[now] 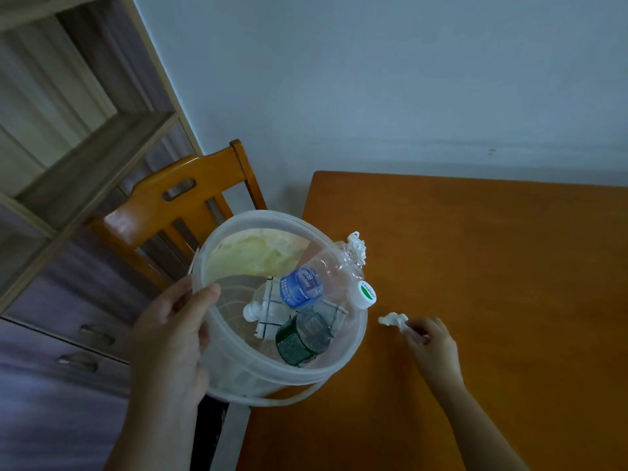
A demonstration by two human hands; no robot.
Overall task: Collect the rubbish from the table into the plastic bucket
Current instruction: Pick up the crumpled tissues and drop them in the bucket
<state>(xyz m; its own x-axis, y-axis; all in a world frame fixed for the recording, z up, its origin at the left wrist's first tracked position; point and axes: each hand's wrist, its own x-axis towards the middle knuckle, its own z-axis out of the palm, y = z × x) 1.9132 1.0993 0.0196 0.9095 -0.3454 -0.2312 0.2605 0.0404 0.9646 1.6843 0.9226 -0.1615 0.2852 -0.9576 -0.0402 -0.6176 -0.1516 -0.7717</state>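
Here, at the upper left of the frame, a wooden shelf unit stands above grey drawers; a brown chair sits against the pale wall; the left hand has its grip clamped on the rim of the clear plastic bucket at lower centre, which holds crushed bottles; right of it the orange bench fills the frame; the right hand pinches a white paper scrap lying on the bench.
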